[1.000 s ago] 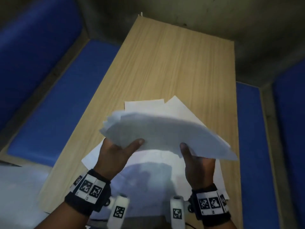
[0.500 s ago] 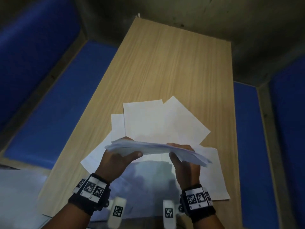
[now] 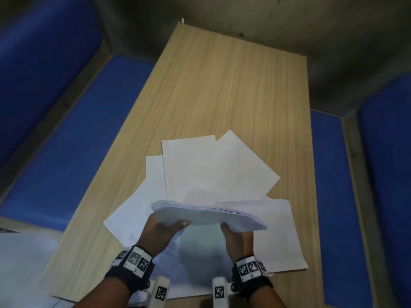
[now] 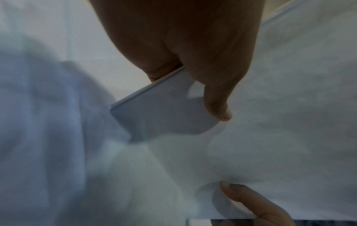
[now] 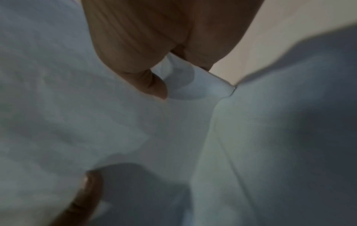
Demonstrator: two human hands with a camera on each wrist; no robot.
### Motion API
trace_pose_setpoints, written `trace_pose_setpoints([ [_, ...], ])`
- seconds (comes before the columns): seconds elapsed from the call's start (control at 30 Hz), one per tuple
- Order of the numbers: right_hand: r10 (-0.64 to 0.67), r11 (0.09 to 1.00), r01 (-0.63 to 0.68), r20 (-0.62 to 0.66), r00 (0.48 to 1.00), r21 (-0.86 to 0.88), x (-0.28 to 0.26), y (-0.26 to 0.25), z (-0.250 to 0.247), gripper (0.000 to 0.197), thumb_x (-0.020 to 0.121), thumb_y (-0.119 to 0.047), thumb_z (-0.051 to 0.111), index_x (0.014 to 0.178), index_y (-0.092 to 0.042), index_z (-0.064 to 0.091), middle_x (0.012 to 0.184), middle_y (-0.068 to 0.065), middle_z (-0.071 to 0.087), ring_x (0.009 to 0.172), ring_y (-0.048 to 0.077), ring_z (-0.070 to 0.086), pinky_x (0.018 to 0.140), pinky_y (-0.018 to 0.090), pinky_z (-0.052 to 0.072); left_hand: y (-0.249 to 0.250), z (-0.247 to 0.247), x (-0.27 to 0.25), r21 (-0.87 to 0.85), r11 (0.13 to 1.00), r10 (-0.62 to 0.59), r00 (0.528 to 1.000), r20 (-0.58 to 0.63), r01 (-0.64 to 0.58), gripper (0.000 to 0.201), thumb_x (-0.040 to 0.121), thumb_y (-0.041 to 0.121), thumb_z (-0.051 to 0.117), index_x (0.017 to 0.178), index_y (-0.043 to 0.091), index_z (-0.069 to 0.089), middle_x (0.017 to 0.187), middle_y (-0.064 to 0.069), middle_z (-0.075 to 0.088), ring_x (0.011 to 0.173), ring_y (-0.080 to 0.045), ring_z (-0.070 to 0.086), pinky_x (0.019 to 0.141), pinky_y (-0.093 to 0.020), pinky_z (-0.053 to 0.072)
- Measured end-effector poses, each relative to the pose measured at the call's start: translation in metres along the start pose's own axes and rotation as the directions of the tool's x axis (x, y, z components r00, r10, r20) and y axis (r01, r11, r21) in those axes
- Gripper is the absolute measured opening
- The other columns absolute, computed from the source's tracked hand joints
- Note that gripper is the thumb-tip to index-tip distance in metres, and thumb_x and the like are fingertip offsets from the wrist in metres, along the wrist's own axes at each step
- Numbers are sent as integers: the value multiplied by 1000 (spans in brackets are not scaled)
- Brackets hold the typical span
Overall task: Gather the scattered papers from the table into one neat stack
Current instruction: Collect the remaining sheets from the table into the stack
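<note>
A stack of white papers (image 3: 209,215) hangs a little above the wooden table (image 3: 222,85), near its front. My left hand (image 3: 169,223) grips the stack's left near edge, thumb on top. My right hand (image 3: 231,230) grips the right near edge the same way. In the left wrist view my thumb (image 4: 218,107) presses on the stack's corner (image 4: 160,111). The right wrist view shows my thumb (image 5: 154,85) on the other corner (image 5: 203,87). Several loose sheets (image 3: 191,167) lie overlapped on the table under and beyond the stack.
Loose sheets reach to the left (image 3: 124,216) and right (image 3: 278,232) of my hands. The table's far half is bare wood. Blue padded benches (image 3: 66,152) run along both long sides. A grey wall (image 3: 289,23) stands behind the far end.
Both hands have brought the stack down and toward me, from tilted up with its face showing to nearly flat just above the loose sheets. The loose sheets have not moved.
</note>
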State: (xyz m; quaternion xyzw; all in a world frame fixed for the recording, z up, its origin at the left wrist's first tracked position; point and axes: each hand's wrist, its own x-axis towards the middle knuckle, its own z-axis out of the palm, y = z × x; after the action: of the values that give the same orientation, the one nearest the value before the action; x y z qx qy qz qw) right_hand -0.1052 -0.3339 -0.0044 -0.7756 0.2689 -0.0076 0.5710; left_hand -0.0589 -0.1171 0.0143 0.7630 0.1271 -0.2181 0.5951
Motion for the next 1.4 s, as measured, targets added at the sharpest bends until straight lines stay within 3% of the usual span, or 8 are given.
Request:
trace_pose_setpoints([
  [0.1, 0, 997, 8, 104, 995, -78, 8, 14, -2, 26, 85, 7, 67, 94, -18, 67, 92, -17, 71, 86, -14, 61, 84, 33, 50, -2, 0, 3, -40, 999, -17, 999, -30, 16, 20, 79, 8, 85, 88, 22, 73, 80, 22, 79, 75, 5, 72, 75, -29, 52],
  [0.23, 49, 957, 25, 243, 969, -291, 53, 10, -34, 40, 82, 3, 60, 113, -21, 64, 116, -1, 69, 102, 12, 65, 92, 36, 55, 11, -19, 11, -100, 995, -8, 988, -154, -8, 20, 78, 10, 86, 84, 20, 70, 65, 23, 75, 66, 9, 69, 62, -11, 51],
  [0.47, 163, 209, 377, 412, 896, -902, 128, 0, -81, 74, 66, -30, 76, 131, -28, 40, 125, -3, 55, 115, 23, 56, 94, 40, 47, 8, -94, 26, -118, 991, 7, 906, -422, -63, 51, 68, 23, 92, 107, -1, 70, 102, -10, 73, 95, -18, 70, 81, -25, 51],
  [0.63, 298, 51, 450, 443, 845, -892, 144, -12, -73, 27, 75, -29, 66, 101, -29, 57, 103, -3, 59, 112, 23, 55, 89, 38, 41, -10, -124, 25, -146, 989, -71, 867, -493, -2, 43, 81, 28, 85, 102, -5, 68, 99, -14, 72, 92, -25, 67, 86, -35, 50],
  [0.83, 280, 497, 431, 610, 741, -753, 152, -74, -63, 26, 72, -21, 76, 63, -26, 53, 79, 1, 63, 78, 23, 60, 64, 32, 44, -23, -145, 12, -78, 997, -23, 852, -522, -22, 35, 91, 38, 70, 96, 3, 73, 74, -22, 66, 68, -24, 59, 60, -34, 47],
  [1.03, 108, 756, 179, 390, 914, -630, 165, -94, -1, 35, 66, -29, 84, 81, -8, 60, 80, 11, 64, 75, 26, 59, 56, 27, 38, -42, -161, 10, -134, 977, -215, 801, -559, 169, 80, 75, 58, 81, 102, -15, 59, 70, -9, 55, 69, -25, 54, 66, -40, 42],
  [1.23, 300, 709, -194, 42, 953, -679, 162, -70, 70, 91, 66, -37, 88, 135, -8, 36, 136, 16, 41, 123, 37, 49, 95, 45, 47, -29, -170, -3, -152, 987, -126, 787, -603, 41, 38, 87, 15, 80, 120, 4, 66, 109, -7, 70, 107, -25, 65, 97, -35, 42],
  [1.4, 336, 581, -304, -118, 935, -755, 156, -68, 92, 84, 64, -46, 86, 126, -8, 44, 130, 14, 52, 125, 35, 47, 98, 52, 42, -29, -179, -15, -153, 987, -129, 772, -622, 41, 39, 88, 12, 77, 123, -4, 66, 114, -15, 69, 105, -23, 63, 97, -32, 40],
])
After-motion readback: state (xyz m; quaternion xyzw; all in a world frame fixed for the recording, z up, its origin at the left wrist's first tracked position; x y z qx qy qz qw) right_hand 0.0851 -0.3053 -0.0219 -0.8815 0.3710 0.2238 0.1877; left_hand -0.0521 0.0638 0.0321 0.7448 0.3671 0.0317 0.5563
